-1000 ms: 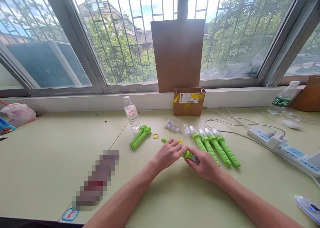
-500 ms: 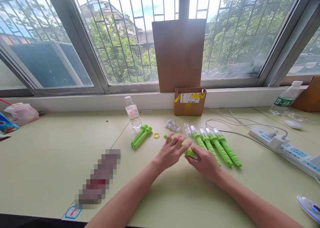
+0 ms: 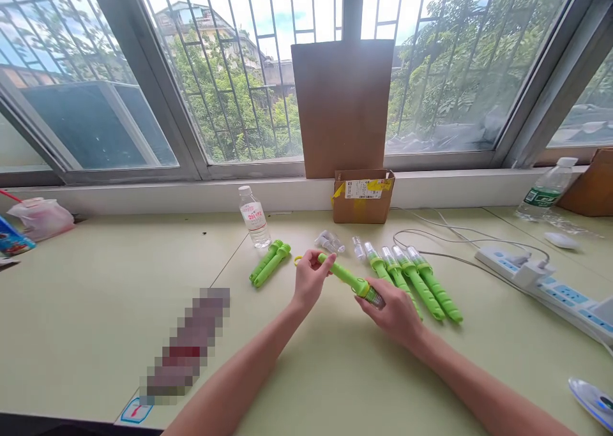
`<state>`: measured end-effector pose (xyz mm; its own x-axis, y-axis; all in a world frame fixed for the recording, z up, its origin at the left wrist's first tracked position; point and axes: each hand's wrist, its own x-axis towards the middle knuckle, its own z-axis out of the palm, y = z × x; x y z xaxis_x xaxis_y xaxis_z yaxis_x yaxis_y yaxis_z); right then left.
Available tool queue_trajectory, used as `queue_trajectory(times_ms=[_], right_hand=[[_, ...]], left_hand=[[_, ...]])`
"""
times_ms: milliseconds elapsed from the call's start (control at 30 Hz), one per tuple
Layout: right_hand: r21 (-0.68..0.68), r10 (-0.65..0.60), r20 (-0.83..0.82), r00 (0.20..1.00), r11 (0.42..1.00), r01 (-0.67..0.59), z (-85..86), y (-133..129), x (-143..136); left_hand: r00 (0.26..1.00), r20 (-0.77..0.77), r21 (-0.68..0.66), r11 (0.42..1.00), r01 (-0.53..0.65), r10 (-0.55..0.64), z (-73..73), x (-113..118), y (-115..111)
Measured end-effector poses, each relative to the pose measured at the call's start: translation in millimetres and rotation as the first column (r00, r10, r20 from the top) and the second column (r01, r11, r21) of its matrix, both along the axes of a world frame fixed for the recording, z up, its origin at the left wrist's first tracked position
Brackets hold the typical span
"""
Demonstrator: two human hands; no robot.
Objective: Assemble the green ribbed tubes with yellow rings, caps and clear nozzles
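A green plastic stick (image 3: 345, 274) with a clear ribbed end slants between my two hands above the table. My right hand (image 3: 395, 311) is wrapped round its clear end, hiding part of it. At the other tip, the thumb and fingers of my left hand (image 3: 308, 283) close on the green stick. A yellow ring (image 3: 297, 260) lies just behind my left hand, partly covered. Left of it are two green sticks (image 3: 271, 265) without clear ends. Several similar sticks with clear ends (image 3: 424, 283) lie side by side beyond my right hand.
Clear plastic pieces (image 3: 329, 241) lie in front of a small cardboard box (image 3: 360, 206). A water bottle (image 3: 255, 219) stands back left. A power strip (image 3: 550, 289) with cables is on the right, and a blurred-out object (image 3: 189, 340) is at left.
My left hand has shifted back and left along the green stick, from lying over its middle to its far tip, uncovering the shaft. My right hand keeps its grip.
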<state>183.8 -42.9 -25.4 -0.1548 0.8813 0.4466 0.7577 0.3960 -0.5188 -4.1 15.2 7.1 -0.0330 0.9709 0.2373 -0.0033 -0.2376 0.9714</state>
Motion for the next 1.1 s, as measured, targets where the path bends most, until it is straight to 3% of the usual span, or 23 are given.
queue_trajectory(times_ms=[367,667,967,1100], right_hand=[[-0.043,-0.017,-0.037,0.999,0.999,0.016,-3.2,2.5,1.4],[-0.086,0.014,-0.067,0.998,0.996,-0.02,3.1,-0.1,-0.3],[-0.061,0.021,-0.102,0.995,0.998,-0.027,0.6,-1.1,-2.2],[-0.059,0.012,-0.106,0.994,0.998,-0.018,0.4,-1.3,-1.6]], left_hand=[[0.984,0.151,-0.107,0.988,0.108,-0.091,-1.0,-3.4,3.8],[0.943,0.229,-0.071,0.962,0.265,-0.243,-2.2,-3.6,3.3],[0.94,0.281,-0.073,0.972,0.222,-0.193,-0.3,-1.6,1.2],[0.965,0.216,-0.111,0.978,0.178,-0.151,0.7,-4.0,2.8]])
